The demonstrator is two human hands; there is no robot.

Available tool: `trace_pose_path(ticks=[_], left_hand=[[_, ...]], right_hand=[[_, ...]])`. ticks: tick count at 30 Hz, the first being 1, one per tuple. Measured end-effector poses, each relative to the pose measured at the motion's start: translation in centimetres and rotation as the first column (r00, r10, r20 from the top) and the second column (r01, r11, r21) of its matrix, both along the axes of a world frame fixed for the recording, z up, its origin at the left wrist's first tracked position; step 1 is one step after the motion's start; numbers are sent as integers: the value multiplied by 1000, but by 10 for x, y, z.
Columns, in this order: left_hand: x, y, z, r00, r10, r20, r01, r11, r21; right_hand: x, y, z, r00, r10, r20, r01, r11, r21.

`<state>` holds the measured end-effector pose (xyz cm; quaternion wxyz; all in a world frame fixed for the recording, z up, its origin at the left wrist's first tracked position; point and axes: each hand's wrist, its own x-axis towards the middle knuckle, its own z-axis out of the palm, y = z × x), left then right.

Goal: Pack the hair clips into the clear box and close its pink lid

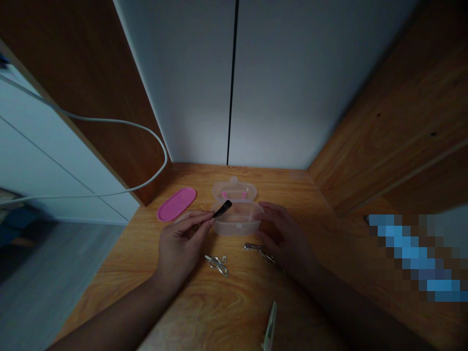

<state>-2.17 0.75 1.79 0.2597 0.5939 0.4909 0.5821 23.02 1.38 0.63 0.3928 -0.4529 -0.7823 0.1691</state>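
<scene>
A slim black clip [224,208] is held between the thumb and fingers of the left hand [185,241]. Its free end is tilted up and to the right, in front of the left part of a translucent box [237,228]; whether the box is touched by it cannot be determined. The box is placed on the wooden tabletop [226,307], with its hinged lid [234,189] swung open at the back.

The right hand [288,239] is positioned at the right end of the box, fingers and thumb curved and spread apart; whether the box is gripped cannot be told. Beneath and beside that hand, a metal clip [252,247] and a partly covered metal piece [270,258] are seen. A shiny openwork clip [217,264] is laid between the forearms, and a long pale clip [269,325] is noted nearest the viewer. A pink oval tray [177,204] is found left of the box.
</scene>
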Motion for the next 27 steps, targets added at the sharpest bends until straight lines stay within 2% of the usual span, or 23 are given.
trace_pose_path(ticks=[8, 14, 21, 27], left_hand=[[-2, -3, -1, 994, -71, -81, 78, 992, 94], [-4, -2, -9, 972, -70, -224, 78, 997, 28], [-4, 0, -4, 925, -115, -362, 147, 987, 61], [-1, -1, -4, 914, -133, -384, 162, 986, 44]], right_hand=[[-1, -2, 2, 1000, 15, 18, -16, 999, 37], [-2, -1, 3, 1000, 17, 18, -18, 999, 51], [0, -1, 3, 1000, -17, 1, 17, 997, 69], [-1, 0, 2, 1000, -19, -2, 19, 998, 67]])
